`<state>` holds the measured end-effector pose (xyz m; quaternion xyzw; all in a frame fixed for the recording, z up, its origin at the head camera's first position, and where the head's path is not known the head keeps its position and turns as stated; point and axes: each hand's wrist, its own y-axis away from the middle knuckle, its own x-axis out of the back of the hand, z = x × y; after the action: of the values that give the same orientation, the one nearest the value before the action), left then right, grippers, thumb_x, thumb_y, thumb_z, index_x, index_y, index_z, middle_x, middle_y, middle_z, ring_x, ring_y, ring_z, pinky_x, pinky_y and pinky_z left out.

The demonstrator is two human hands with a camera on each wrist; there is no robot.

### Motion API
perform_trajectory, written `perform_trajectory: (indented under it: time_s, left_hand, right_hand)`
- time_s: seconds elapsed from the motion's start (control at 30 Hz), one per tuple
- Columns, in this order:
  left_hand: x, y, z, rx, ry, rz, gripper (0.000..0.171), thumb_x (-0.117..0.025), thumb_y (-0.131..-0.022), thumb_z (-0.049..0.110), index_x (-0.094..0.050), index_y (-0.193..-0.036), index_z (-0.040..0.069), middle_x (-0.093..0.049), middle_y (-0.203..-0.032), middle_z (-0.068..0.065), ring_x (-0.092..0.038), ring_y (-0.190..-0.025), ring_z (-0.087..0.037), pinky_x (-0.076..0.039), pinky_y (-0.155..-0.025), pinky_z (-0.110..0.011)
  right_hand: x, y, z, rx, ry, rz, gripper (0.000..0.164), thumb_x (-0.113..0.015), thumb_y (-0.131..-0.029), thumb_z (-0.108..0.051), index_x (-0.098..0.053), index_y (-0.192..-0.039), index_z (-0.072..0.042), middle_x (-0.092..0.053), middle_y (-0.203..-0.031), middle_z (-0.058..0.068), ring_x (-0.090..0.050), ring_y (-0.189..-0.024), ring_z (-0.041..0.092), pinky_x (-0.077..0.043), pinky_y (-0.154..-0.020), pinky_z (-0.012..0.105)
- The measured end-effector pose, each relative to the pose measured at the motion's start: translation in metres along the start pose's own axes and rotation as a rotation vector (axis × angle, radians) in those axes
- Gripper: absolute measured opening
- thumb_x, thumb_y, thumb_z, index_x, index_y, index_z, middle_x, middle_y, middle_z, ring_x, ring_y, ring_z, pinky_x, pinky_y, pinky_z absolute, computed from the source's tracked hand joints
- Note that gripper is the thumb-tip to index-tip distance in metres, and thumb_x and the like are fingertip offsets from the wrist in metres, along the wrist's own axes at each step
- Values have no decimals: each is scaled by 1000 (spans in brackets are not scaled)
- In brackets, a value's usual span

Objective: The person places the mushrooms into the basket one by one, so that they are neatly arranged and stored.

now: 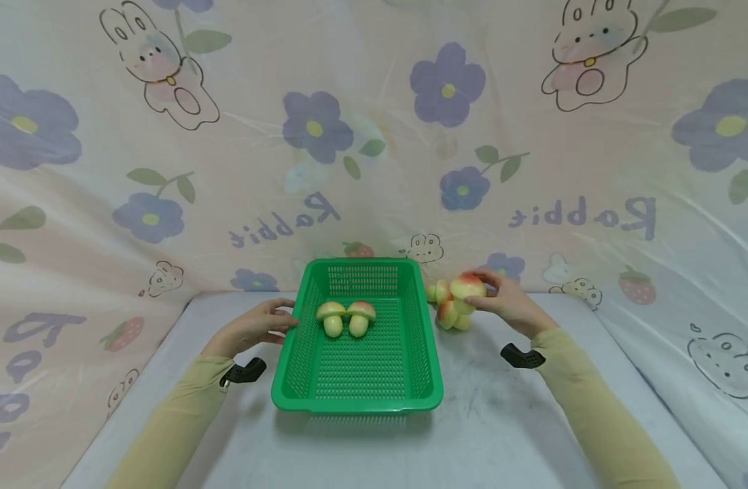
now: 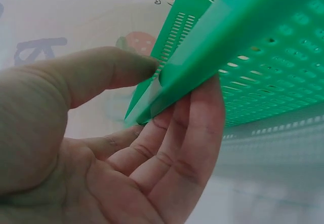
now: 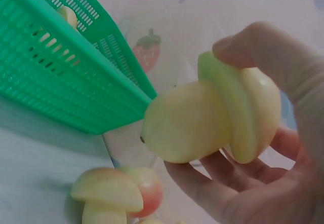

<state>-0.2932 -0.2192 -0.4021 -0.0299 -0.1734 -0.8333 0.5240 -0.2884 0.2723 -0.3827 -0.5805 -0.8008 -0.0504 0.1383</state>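
Observation:
A green plastic basket with slotted walls stands at the middle of the table. My left hand pinches its left rim, thumb over the edge and fingers beneath, as the left wrist view shows. To the right of the basket, my right hand holds a toy mushroom with a yellow and reddish cap, its thumb on the cap and fingers curled below. Inside the basket lie two similar mushrooms, one yellowish and one with a red-tinged cap. Several more toy mushrooms lie on the table under the held one.
The white table extends around the basket. Behind it hangs a curtain printed with rabbits and flowers. A black wrist camera mount sits on the left wrist and another mount on the right.

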Motion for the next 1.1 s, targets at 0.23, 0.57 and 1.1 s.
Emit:
perform_trajectory:
  time_s: [0.23,0.57,1.1]
  left_hand:
    - [-1,0,-1,-1,-12,1,58,-59,-95,8,-30,-144,1,-59,-107,-18,-64,-87,-25,-56,-78,-40]
    - [0,0,0,-10,-20,-3,58,-60,-94,8,-30,-143,1,-60,-101,-15,-62,-82,-22,-56,-76,-40]
    - [1,0,1,-16,-16,-10,60,-61,-94,9,-28,-144,-2,-59,-101,-15,-63,-82,-22,-57,-75,-38]
  right_hand:
    - [-16,-8,-10,25,-23,-68,65,-73,-86,-9,-39,-141,-2,-41,-136,19,-50,-118,32,-49,-87,30]
    - [-39,-21,-23,61,-32,-99,58,-74,-84,-8,-47,-136,-4,-45,-131,16,-52,-115,34,-52,-84,35]
    - [-81,-39,-33,31,42,-138,55,-75,-85,-17,-51,-133,-7,-53,-126,13,-55,-111,29,-49,-90,44]
